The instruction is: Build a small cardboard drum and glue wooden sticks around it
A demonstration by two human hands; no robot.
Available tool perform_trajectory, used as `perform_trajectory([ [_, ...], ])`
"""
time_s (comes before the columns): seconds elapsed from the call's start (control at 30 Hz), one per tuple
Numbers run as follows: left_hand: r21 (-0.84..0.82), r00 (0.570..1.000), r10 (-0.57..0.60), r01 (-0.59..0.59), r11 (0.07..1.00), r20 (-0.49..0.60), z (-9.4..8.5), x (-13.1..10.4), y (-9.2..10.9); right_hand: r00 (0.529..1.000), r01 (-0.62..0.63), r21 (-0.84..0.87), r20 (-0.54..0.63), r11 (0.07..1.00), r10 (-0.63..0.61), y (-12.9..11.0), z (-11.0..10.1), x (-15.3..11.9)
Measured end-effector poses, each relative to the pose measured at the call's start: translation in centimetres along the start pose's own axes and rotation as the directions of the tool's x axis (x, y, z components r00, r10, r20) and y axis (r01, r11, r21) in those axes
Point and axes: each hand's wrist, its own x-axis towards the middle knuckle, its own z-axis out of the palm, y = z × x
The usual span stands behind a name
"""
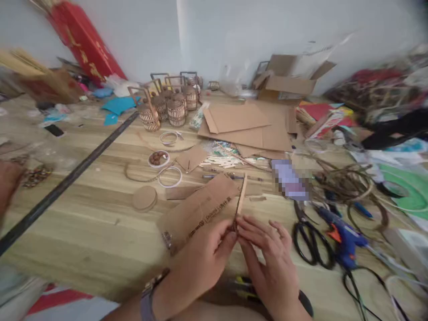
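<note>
My left hand [207, 256], with a watch on its wrist, pinches the lower end of a narrow light-brown strip [242, 194] with a dark edge. My right hand [267, 256] presses its fingertips against the same end from the right side. The strip stands up and away from my fingers. Below and left of it lies a printed piece of cardboard [197, 207]. A round cardboard disc [145, 198] rests further left. Black-handled scissors [312, 243] and a blue glue gun [346, 240] lie to the right of my right hand.
Small woven baskets [176, 111] with handles stand at the back. Cardboard sheets [247, 125], white rings [170, 177], a bowl of brown balls [158, 158] and coiled strips [347, 178] lie around. A dark rod [73, 178] crosses the left side. Another person's hand [8, 178] is at the left edge.
</note>
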Motion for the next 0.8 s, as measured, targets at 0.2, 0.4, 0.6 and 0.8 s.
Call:
perform_trajectory([
  [0.2,0.069,0.999,0.019,-0.017,0.997,-0.03,-0.18,0.17,-0.03,1.0,-0.013,-0.005,-0.015,1.0,0.012,-0.46,0.18,-0.07],
  [0.4,0.114,0.999,0.027,-0.024,0.993,-0.024,-0.34,-0.06,-0.19,0.989,-0.148,0.043,0.015,0.988,0.148,-0.02,-0.02,-0.46],
  [0.6,0.086,1.0,-0.003,0.001,0.996,0.031,-0.69,-0.01,0.1,0.971,-0.24,0.079,0.026,0.968,0.238,0.11,-0.23,-0.72],
  [0.8,0.079,0.999,-0.012,0.009,0.997,0.034,-0.73,0.22,0.11,0.995,-0.088,0.04,0.039,0.995,0.086,-0.06,-0.02,-0.56],
])
